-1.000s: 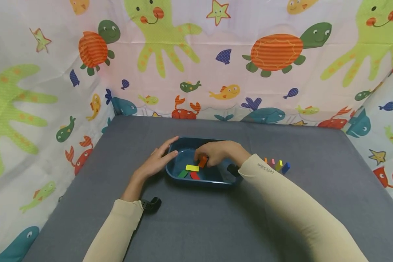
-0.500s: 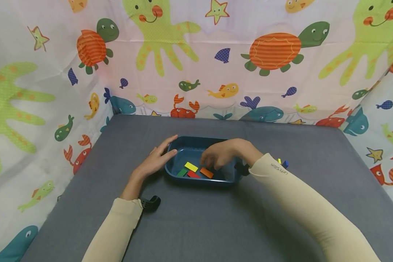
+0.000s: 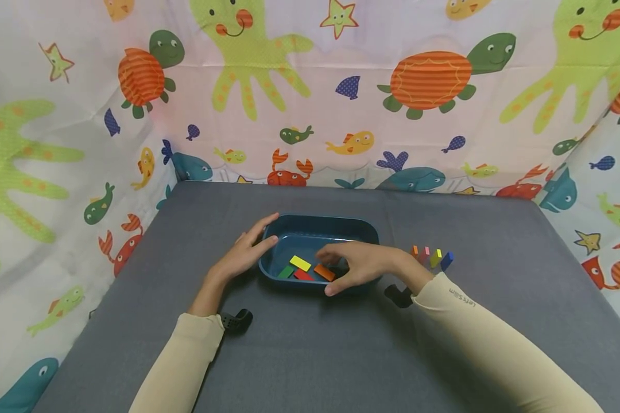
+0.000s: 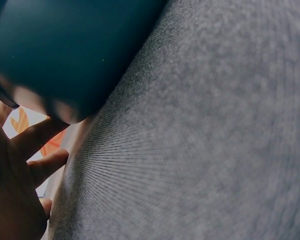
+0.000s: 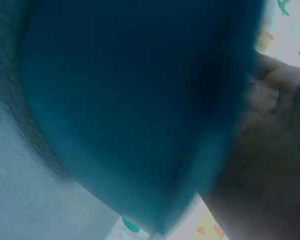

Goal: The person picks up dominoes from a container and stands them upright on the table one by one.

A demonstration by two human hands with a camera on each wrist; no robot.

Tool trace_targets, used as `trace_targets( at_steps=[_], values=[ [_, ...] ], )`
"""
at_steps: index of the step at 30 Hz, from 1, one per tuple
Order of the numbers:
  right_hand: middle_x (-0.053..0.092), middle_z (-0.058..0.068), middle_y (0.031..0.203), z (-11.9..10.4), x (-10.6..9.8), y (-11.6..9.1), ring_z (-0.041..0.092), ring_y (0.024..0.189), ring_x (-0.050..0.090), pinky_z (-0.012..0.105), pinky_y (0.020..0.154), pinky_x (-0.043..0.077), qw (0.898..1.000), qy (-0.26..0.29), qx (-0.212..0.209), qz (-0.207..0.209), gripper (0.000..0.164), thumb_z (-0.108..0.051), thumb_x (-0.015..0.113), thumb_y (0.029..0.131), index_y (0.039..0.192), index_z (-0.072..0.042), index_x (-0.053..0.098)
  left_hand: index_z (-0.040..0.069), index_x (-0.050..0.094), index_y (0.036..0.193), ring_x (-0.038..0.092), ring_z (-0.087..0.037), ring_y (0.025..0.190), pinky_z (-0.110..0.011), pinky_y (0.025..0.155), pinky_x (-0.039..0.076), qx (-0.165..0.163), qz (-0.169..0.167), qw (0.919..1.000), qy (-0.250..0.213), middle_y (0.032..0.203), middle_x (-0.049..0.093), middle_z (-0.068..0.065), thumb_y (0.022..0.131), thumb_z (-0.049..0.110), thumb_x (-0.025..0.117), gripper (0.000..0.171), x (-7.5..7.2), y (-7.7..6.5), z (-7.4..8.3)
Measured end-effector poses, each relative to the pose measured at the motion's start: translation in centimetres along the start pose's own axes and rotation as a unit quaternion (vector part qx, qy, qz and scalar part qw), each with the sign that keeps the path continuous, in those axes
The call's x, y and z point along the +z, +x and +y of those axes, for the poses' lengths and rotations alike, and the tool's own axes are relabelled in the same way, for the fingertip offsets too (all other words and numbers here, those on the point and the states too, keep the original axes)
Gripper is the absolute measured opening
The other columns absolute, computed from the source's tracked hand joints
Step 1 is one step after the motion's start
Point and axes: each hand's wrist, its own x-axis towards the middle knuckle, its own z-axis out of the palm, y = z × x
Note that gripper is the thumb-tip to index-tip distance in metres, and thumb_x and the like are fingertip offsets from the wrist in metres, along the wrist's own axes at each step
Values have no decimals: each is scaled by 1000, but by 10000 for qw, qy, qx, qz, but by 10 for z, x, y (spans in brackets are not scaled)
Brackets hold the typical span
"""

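Observation:
A dark blue plastic bin (image 3: 330, 226) sits on the grey cloth. On its floor lie a yellow block (image 3: 301, 263), a green block (image 3: 286, 272), a red block (image 3: 303, 275) and an orange block (image 3: 324, 272). My left hand (image 3: 241, 252) rests at the bin's left end, fingers spread, the tips at the rim; the left wrist view has this hand (image 4: 15, 170) beside the outer wall. Over the bin's front right part is my right hand (image 3: 364, 263), fingers loosely bent with nothing between them and thumb out past the front rim. In the right wrist view the bin's wall hides its fingertips.
Right of the bin stand several small upright blocks: an orange one (image 3: 415, 250), a pink one (image 3: 426, 253), a yellow one (image 3: 436, 258) and a blue one (image 3: 446, 261). A patterned curtain (image 3: 299, 86) encloses the back and sides of the grey table (image 3: 299, 355).
My right hand let go of the orange block inside the bin, then moved up and right toward the front rim, thumb and fingers parting. My left hand has stayed at the rim.

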Motion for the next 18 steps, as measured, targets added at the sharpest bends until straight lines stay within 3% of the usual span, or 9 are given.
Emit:
trace_targets(
  at_steps=[8, 18],
  values=[
    [59, 9, 143, 1, 17, 4, 26, 130, 58, 47, 110, 48, 9988, -325, -310, 218, 86, -52, 76, 88, 152, -5, 42, 40, 25, 161, 24, -37, 156, -67, 122, -12, 17, 8, 10000, -34, 170, 24, 0, 106, 47, 48, 60, 0, 1, -2],
    [64, 5, 137, 2, 27, 3, 22, 125, 62, 44, 108, 50, 9980, -147, -467, 411, 80, -49, 76, 89, 150, -6, 46, 40, 25, 161, 24, -37, 156, -67, 122, -11, 9, 17, 10000, -1, 170, 24, 1, 106, 47, 48, 60, -1, 1, -3]
  ],
)
